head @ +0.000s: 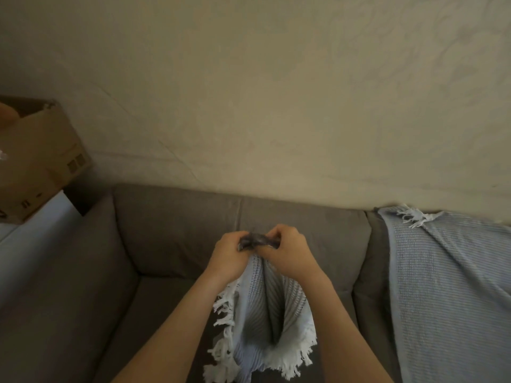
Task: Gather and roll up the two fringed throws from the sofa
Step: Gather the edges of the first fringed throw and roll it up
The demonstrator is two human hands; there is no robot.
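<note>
A light blue fringed throw [265,322] hangs in front of me above the grey sofa [177,239]. My left hand [231,257] and my right hand [287,252] are close together and both grip its bunched upper edge. White fringe dangles down its left side and along its lower edge. A second light blue fringed throw [448,294] is draped over the sofa's right part, from the backrest down onto the seat, with a tuft of fringe at its top.
A cardboard box [38,158] sits on a white surface [36,225] beyond the sofa's left arm. A pale wall [276,92] rises behind the backrest. The left seat cushion lies bare.
</note>
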